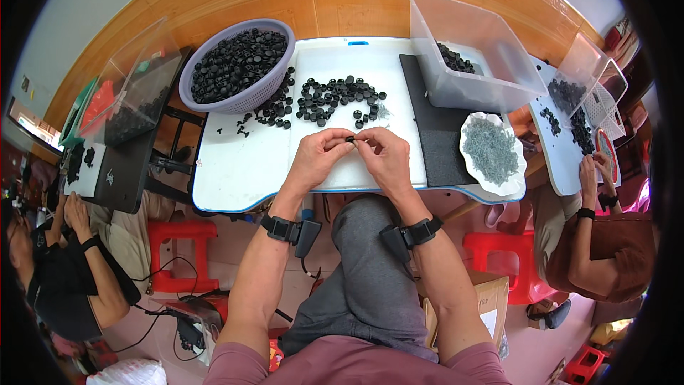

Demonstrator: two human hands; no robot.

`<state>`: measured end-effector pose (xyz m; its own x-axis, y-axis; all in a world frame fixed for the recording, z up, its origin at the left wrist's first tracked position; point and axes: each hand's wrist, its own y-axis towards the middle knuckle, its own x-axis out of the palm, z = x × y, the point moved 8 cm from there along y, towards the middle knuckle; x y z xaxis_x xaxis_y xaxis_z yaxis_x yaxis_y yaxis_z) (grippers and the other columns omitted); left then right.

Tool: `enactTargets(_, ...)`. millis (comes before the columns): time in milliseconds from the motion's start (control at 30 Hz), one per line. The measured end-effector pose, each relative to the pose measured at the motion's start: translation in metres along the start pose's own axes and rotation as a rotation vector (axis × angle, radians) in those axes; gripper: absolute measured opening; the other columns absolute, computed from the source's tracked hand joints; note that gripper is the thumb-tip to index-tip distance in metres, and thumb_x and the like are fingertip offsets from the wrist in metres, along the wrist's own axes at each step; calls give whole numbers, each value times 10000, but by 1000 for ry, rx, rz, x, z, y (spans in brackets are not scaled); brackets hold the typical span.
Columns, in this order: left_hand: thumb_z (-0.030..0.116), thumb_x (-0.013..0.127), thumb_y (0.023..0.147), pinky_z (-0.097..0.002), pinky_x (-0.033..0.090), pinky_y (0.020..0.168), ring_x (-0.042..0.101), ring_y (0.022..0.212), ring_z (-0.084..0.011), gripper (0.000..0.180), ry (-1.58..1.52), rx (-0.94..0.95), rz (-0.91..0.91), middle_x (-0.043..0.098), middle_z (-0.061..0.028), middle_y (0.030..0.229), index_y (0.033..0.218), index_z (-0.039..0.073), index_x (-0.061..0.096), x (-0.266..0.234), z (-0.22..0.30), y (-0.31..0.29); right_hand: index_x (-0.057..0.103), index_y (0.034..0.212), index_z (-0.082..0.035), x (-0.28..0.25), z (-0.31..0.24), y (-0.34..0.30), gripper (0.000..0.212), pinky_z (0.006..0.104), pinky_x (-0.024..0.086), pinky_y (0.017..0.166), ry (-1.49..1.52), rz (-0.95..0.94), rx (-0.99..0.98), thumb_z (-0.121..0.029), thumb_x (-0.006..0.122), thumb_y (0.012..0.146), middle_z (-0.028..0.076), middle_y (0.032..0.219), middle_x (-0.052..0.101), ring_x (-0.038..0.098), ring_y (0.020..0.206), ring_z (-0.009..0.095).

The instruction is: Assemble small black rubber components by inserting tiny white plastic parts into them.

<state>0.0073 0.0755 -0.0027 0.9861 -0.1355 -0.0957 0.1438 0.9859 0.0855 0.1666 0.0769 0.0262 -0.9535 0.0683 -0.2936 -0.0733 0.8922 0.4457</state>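
My left hand (318, 157) and my right hand (385, 159) meet over the near edge of the white table (242, 167). Between the fingertips of my left hand is a small round black cap (350, 140). My right thumb and forefinger are pinched close beside it; what they hold, if anything, is too small to make out. Just beyond my hands lies a loose pile of black caps (320, 102). A few small grey-clear pieces (383, 110) are scattered at the pile's right side.
A purple basket (265, 96) heaped with black caps stands at the back left. On the right are a clear plastic bin (491, 93), a black mat (442, 150) and a white scalloped dish (514, 184) of grey-clear pieces. Co-workers sit at side tables, left and right.
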Motion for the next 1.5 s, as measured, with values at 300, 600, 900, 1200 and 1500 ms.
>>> enactTargets(300, 81, 727, 940, -246, 553, 819, 699, 936, -117, 290, -44, -14, -4, 766, -108, 1049, 1195, -54, 698, -5, -4, 3, 736, 910, -23, 7, 1, 6, 80, 273, 488, 585, -11, -29, 0, -41, 747, 833, 80, 794, 709, 652, 653, 143)
enactTargets(600, 46, 684, 957, -242, 552, 838, 691, 946, -99, 215, 5, 15, 18, 754, -70, 1027, 1153, -38, 701, 4, -8, 1, 737, 855, 12, -5, 21, -3, 83, 253, 457, 554, 135, 95, 129, -61, 773, 838, 60, 754, 701, 575, 582, 83)
enactTargets(900, 100, 776, 905, -231, 549, 763, 698, 849, -85, 227, 31, 146, 262, 774, -47, 951, 1113, 10, 757, -45, 27, 2, 731, 859, 9, -10, 23, -3, 72, 272, 428, 535, 84, 177, 167, -56, 759, 849, 54, 732, 686, 548, 564, 84)
enactTargets(1200, 82, 758, 827, -441, 522, 942, 671, 1047, -372, 460, 971, 600, 633, 703, -214, 1151, 1262, -4, 635, -155, 157, 36, 718, 904, 20, -19, 23, -1, 67, 276, 470, 568, 141, 343, 88, -42, 732, 884, 68, 780, 682, 595, 604, 109)
enactTargets(1500, 110, 766, 827, -408, 525, 831, 660, 898, -306, 281, 738, 268, 92, 685, -143, 922, 1089, 16, 722, -14, 50, 17, 710, 939, 33, -26, 34, -1, 61, 279, 506, 596, 137, 381, 150, -13, 699, 901, 82, 828, 686, 637, 635, 124)
